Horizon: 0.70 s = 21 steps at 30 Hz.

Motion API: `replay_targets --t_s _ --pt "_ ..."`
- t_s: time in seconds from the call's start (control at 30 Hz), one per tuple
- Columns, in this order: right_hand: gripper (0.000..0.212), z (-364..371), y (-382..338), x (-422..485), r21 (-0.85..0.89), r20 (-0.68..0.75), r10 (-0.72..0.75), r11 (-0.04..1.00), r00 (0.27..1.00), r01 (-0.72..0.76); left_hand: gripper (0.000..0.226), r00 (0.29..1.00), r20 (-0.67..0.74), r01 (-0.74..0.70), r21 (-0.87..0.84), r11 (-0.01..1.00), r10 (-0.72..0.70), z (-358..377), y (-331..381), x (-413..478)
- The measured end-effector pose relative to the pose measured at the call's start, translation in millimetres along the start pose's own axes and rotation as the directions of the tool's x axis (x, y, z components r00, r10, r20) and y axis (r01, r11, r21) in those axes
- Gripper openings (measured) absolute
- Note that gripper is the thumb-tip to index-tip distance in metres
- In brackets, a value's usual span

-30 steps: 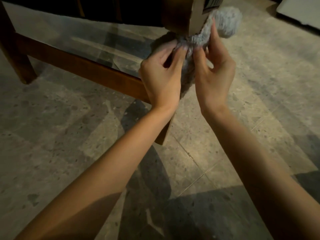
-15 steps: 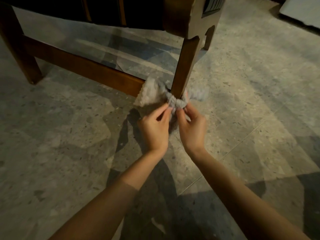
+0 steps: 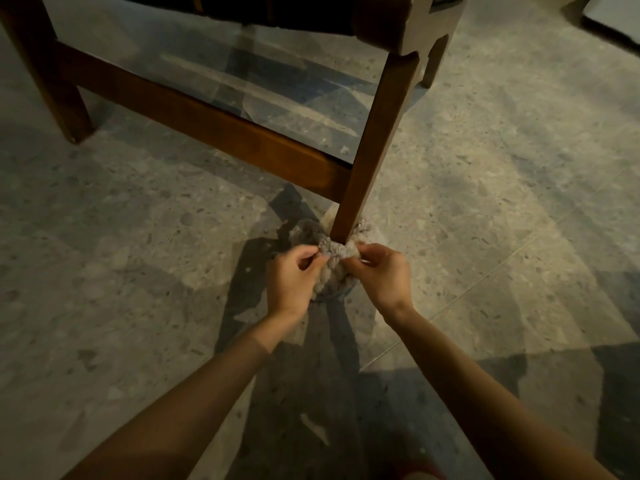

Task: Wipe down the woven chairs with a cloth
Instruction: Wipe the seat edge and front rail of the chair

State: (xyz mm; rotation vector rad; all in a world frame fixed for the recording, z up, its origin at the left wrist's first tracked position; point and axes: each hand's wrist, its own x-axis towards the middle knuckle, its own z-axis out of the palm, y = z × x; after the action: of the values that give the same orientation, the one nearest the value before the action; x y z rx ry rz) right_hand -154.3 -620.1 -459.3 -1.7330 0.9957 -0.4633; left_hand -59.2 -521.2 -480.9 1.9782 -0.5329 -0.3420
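A grey fluffy cloth (image 3: 334, 252) is wrapped round the foot of the chair's front wooden leg (image 3: 372, 147), down at the floor. My left hand (image 3: 294, 277) pinches the cloth's left end and my right hand (image 3: 381, 271) pinches its right end, both just in front of the leg. The cloth bunches between my hands and spreads a little behind the leg. Only the chair's brown wooden frame shows; its seat is dark and cut off at the top edge.
A low wooden stretcher (image 3: 194, 123) runs from the leg to another leg (image 3: 45, 71) at the left. A third leg (image 3: 433, 60) stands behind at the right. Speckled grey floor tiles (image 3: 519, 202) lie all around. A white object (image 3: 616, 12) sits at the top right corner.
Both hands have slid the wrapped cloth down the chair leg, from just under the seat corner to the foot at the floor. Each hand still holds its end of the cloth.
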Motion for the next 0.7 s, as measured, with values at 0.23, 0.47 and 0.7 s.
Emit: replay_targets --t_s 0.23,0.47,0.7 --pt "0.012 -14 -22 -12 -0.237 0.233 0.028 0.971 0.972 0.029 0.011 0.963 0.265 0.018 0.094 0.995 -0.042 -34 12 -11" --pt "0.016 -43 -74 -30 -0.362 0.319 0.289 0.917 0.903 -0.165 0.013 0.849 0.497 0.082 0.212 0.974 -0.180 -69 74 -18" --pt "0.024 -109 -161 -65 -0.400 0.338 0.426 0.872 0.839 -0.281 0.012 0.664 0.669 0.134 0.333 0.933 -0.334 -102 179 -31"
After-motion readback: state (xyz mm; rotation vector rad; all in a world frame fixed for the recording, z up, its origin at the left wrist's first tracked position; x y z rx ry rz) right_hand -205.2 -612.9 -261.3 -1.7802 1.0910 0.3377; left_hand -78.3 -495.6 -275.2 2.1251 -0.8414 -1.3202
